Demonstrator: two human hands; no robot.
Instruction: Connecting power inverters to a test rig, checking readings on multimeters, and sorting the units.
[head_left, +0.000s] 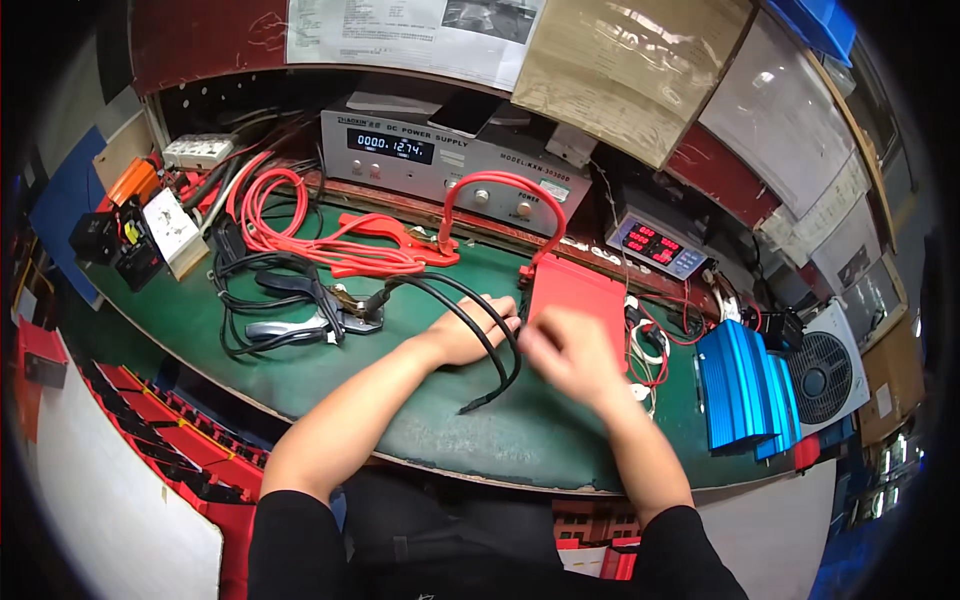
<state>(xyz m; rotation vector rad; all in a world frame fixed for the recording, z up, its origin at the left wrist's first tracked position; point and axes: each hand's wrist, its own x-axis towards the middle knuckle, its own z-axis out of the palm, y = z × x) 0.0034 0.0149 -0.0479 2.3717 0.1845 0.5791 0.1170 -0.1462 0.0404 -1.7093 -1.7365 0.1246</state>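
Black sleeves [297,545], 2 partly curled hands [470,330] [574,355] beside the red box [580,293]

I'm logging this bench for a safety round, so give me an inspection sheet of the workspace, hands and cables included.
Surface: green bench top, front edge looks worn.
Job's things: red box beside the hands.
Clutter: red clamp and black clamp at left, blue units at right.
Hands: left hand near the box's left side; right hand blurred; grips unclear.
Cables: red cable arches to the box; black cable crosses over the left hand.
Surroundings: power supply behind, display lit; fan at right.
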